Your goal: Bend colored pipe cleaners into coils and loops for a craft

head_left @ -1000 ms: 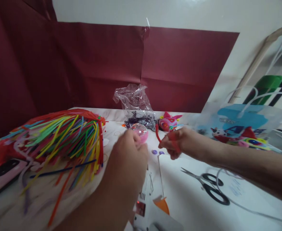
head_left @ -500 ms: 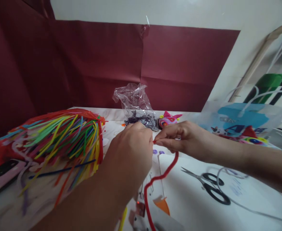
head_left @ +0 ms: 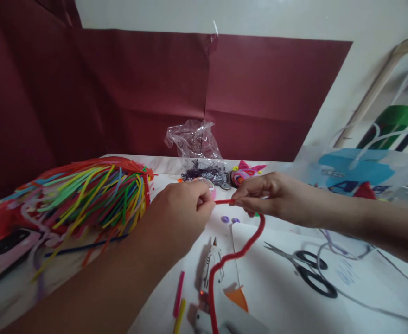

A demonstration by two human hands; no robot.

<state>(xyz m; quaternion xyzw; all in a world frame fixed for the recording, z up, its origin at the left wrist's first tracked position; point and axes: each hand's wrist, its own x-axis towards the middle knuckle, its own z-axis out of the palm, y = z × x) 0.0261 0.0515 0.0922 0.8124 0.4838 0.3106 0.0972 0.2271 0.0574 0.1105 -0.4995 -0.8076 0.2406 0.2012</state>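
Note:
My right hand [head_left: 266, 198] pinches a red pipe cleaner [head_left: 237, 254] near its upper end; the rest curves down toward the table's near edge. My left hand [head_left: 181, 218] is closed, with its fingertips meeting the red tip at the middle. A clear and pink ball [head_left: 209, 188] peeks out just behind my left fingers. Whether my left hand holds the ball or only the tip is hidden.
A bag of coloured pipe cleaners [head_left: 86, 197] lies at the left. Black-handled scissors [head_left: 308, 269] and a white glue gun [head_left: 211, 273] lie on white paper. A crumpled plastic bag [head_left: 197, 144], a pink toy figure [head_left: 244, 172] and a printed gift bag [head_left: 357, 171] stand behind.
My right hand brought the red pipe cleaner up and pulled it straight between both hands. My left hand came back from the pink ball to meet the tip. Short pink and yellow pieces now show near the glue gun.

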